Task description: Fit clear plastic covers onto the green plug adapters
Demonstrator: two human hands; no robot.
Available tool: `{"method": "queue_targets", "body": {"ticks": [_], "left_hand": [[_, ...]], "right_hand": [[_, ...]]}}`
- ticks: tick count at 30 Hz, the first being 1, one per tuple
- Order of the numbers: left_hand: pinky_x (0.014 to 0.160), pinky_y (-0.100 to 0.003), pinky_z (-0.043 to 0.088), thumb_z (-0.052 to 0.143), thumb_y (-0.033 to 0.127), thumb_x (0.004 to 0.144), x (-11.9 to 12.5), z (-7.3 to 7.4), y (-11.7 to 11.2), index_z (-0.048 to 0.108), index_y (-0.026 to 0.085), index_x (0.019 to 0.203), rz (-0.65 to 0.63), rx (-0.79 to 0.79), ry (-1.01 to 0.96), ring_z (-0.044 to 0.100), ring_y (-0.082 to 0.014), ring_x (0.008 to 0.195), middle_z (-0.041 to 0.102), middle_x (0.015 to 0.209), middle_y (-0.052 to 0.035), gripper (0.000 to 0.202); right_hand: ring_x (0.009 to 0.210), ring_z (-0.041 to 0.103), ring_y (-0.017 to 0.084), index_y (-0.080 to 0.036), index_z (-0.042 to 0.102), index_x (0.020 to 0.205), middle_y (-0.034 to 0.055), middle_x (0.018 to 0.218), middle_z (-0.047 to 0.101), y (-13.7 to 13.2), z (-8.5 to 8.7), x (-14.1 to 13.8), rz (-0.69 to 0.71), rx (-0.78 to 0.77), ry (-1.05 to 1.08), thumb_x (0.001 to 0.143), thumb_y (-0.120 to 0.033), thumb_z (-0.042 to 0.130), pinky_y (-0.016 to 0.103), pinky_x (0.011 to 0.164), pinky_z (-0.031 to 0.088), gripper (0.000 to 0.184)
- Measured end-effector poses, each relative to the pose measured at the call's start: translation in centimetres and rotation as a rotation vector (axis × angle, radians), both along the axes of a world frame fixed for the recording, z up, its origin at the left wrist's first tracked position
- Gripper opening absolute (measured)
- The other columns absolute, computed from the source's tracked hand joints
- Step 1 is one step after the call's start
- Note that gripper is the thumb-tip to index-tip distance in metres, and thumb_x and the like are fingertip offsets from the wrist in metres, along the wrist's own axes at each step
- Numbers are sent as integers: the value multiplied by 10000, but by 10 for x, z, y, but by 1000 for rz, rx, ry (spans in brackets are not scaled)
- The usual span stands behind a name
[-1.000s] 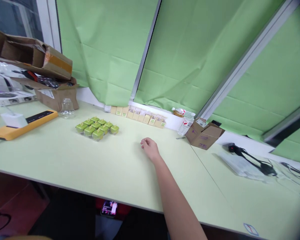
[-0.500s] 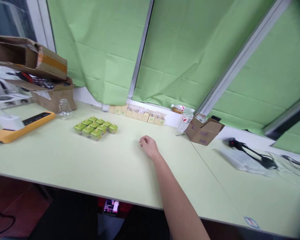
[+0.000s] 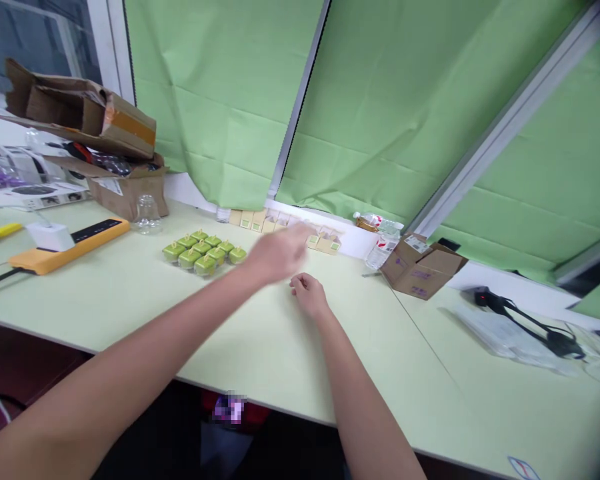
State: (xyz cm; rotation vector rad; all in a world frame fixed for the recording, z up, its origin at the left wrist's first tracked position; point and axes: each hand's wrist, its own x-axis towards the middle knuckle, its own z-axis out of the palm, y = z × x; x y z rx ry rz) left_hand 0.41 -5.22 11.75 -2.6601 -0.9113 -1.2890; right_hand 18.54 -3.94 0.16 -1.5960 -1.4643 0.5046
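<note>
My left hand (image 3: 283,253) reaches across the table above my right hand, toward a row of small beige cardboard boxes (image 3: 325,241) along the wall. It is smeared by motion, so its fingers and anything in them cannot be made out. Just below it, my right hand (image 3: 310,295) rests on the tabletop, its fingers curled closed and nothing showing in them. To the left of both hands stands a tight block of small clear cups with green tops (image 3: 203,252), each bearing a little yellowish tip.
At the left are an orange power strip (image 3: 40,262) with a white plug, a yellow-handled tool (image 3: 3,232), a clear jar (image 3: 147,215) and stacked cardboard boxes (image 3: 130,127). Bottles (image 3: 381,252), an opened carton (image 3: 423,270) and a black strapped device (image 3: 525,327) on plastic bags lie right.
My left arm has come into view from the lower left and stretches over the table. My right hand stays on the table, curled. The view has shifted slightly.
</note>
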Motion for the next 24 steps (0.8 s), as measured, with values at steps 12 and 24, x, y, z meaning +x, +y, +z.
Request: {"method": "queue_targets", "body": {"ticks": [12,24], "left_hand": [[783,-390,466,451,303,893,-62,-86,110,639,188,1123,529,-387,155,640,-312,924,692,966,-147,319],[771,-246,486,547,260,848,-14,-87,58,710,242,957,-135,-308,-56,676,-156,834,748,894,6,196]], "right_hand": [[637,606,135,-216,625,797,7,817,704,-2,-1,-1,17,-73,0,833,-389,485,265,634,463,225],[1024,606,209,-235,584,1190,69,1175,648,-12,10,-24,220,-4,91,655,-393,764,312,782,513,586]]}}
